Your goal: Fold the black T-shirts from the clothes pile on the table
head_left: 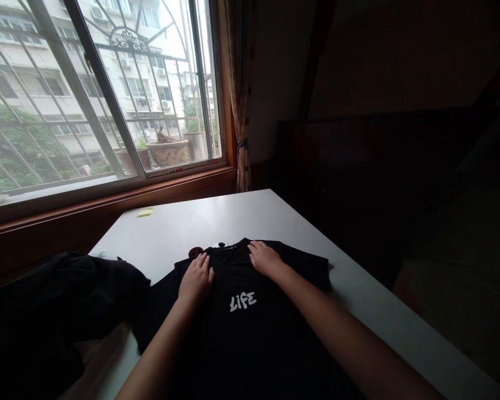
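Note:
A black T-shirt (241, 339) lies spread on the white table, its collar toward the far side and a white printed word on its chest. My left hand (196, 279) rests flat on the shirt near the left shoulder, fingers extended. On the other side of the collar, my right hand (264, 258) lies with its fingers out on the cloth by the right shoulder. Just beyond my left fingertips is a reddish-brown round object (195, 251). A small white-and-black item (220, 244) shows behind the collar; what it is I cannot make out.
Dark cloth (66, 294) is heaped at the left of the white table (216, 214). A yellow slip (145, 211) lies near the far left corner. Beyond stand a barred window (120, 89) and a tied curtain (242, 111). The right side is very dark.

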### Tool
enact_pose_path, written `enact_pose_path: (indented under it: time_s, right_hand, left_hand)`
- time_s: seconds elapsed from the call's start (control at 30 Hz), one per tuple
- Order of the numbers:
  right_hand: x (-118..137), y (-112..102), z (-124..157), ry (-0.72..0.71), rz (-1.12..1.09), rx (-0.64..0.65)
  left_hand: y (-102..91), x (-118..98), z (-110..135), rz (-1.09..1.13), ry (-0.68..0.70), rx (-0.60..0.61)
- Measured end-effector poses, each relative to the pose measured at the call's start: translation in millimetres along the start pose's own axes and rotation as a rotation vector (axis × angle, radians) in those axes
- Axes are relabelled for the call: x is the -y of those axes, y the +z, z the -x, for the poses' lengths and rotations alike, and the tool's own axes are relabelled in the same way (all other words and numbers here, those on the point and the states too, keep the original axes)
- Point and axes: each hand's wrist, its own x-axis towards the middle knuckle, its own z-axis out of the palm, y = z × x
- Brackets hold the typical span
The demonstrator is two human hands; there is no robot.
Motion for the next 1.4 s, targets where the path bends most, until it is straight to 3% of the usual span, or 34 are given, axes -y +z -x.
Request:
enact_pose_path:
  time_s: [0.17, 0.57, 1.07, 1.4]
  right_hand:
    - [9, 22, 6, 0.058, -0.049, 0.005]
    - [-11, 21, 9, 0.073, -0.064, 0.086]
    - [-23, 25, -11, 0.130, -0.045, 0.091]
    - [-23, 22, -15, 0.130, -0.051, 0.107]
  left_hand:
    - [1.3, 10, 8, 0.002, -0.058, 0.051]
    - [1.9, 26, 1, 0.016, -0.137, 0.134]
    - [8.8, 34, -30, 0.029, -0.112, 0.119]
    - [8.3, 39, -34, 0.030, -0.136, 0.067]
